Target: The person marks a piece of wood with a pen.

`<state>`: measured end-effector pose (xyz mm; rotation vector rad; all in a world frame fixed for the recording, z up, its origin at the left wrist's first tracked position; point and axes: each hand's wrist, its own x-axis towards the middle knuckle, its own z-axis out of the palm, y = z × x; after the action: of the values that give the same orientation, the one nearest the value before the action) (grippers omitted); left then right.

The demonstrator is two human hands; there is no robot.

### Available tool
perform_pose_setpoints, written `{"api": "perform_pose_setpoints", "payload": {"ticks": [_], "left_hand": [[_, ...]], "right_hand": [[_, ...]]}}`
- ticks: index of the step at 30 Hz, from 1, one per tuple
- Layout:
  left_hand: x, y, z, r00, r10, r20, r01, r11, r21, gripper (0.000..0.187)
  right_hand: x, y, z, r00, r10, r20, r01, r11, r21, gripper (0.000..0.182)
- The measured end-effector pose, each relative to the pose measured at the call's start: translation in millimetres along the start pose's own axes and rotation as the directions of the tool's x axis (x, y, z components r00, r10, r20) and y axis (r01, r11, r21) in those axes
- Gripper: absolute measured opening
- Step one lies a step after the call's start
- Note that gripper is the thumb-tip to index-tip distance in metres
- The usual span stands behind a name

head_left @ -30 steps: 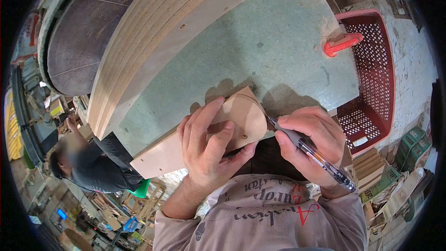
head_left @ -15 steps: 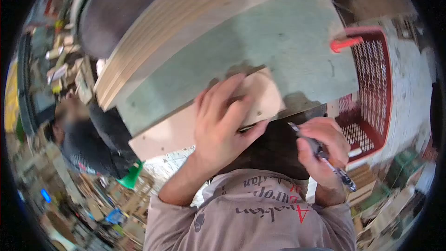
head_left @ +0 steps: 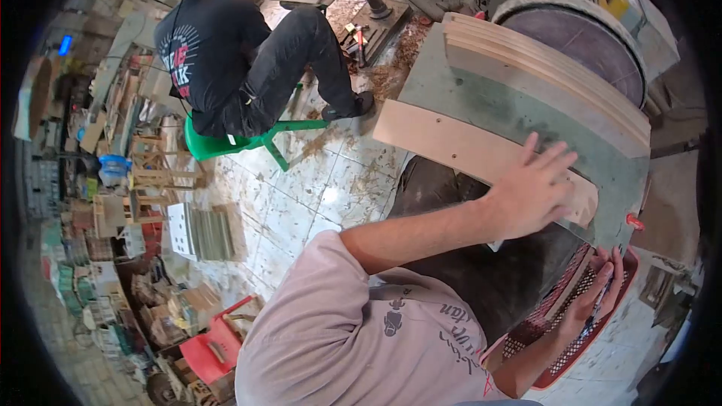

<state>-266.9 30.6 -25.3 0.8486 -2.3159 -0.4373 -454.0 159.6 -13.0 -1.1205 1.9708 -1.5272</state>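
Spreading released fingers, the left hand [head_left: 530,194] hides part of one board [head_left: 410,128] right of centre in the frame, two dark holes [head_left: 454,156] showing; whether the palm touches the wood I cannot tell. Lower right, the right hand [head_left: 604,286] has its fingers closed round one pen [head_left: 599,304], mostly hidden, over one basket [head_left: 565,274] that the forearm partly covers. Upper right, one stack [head_left: 553,68] shows layers too fine to count; upper left, one person [head_left: 218,60] sits with a blurred face.
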Motion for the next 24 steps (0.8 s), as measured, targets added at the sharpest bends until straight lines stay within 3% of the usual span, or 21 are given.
{"api": "perform_pose_setpoints", "payload": {"ticks": [2, 7, 9, 10, 12, 13, 15, 18, 24], "left_hand": [[-14.6, -11.1, -23.5, 0.990, -0.103, -0.098, 0.105, 0.994, 0.021, 0.025], [-55.0, -57.2, -110.2, 0.814, -0.338, -0.473, 0.367, 0.930, -0.033, 0.017], [-80.5, -87.5, -134.4, 0.704, -0.460, -0.541, 0.471, 0.873, -0.130, 0.017], [-95.7, -101.7, -140.9, 0.699, -0.460, -0.548, 0.469, 0.873, -0.135, 0.017], [-121.0, -125.2, -146.6, 0.621, -0.703, -0.345, 0.536, 0.703, -0.468, 0.023], [-128.1, -127.9, -146.6, 0.623, -0.700, -0.348, 0.527, 0.705, -0.476, 0.023], [-137.7, -127.9, -142.6, 0.621, -0.767, -0.160, 0.598, 0.597, -0.535, 0.029], [-142.9, -126.7, -137.3, 0.671, -0.728, -0.138, 0.573, 0.628, -0.527, 0.029], [-138.3, -117.8, -142.2, 0.678, -0.729, -0.096, 0.583, 0.613, -0.533, 0.030]], "right_hand": [[13.7, 4.1, 0.9, 0.997, -0.079, 0.013, 0.080, 0.995, -0.054, 0.037], [41.7, 13.4, 4.3, 0.996, -0.055, 0.064, 0.063, 0.988, -0.143, 0.038], [47.7, 14.2, 10.3, 0.996, -0.041, 0.075, 0.050, 0.991, -0.124, 0.037], [50.3, 15.5, 12.0, 0.996, -0.017, 0.085, 0.026, 0.994, -0.104, 0.037], [57.3, 27.2, 12.6, 0.992, -0.021, 0.123, 0.036, 0.991, -0.125, 0.040], [59.5, 31.4, 15.7, 0.984, -0.064, 0.165, 0.087, 0.987, -0.134, 0.038], [61.7, 34.1, 21.9, 0.970, -0.123, 0.212, 0.160, 0.973, -0.169, 0.037], [53.9, 19.7, 29.3, 0.969, -0.133, 0.207, 0.174, 0.965, -0.196, 0.036], [51.4, 24.6, 31.2, 0.978, -0.104, 0.180, 0.138, 0.973, -0.186, 0.035]]}}
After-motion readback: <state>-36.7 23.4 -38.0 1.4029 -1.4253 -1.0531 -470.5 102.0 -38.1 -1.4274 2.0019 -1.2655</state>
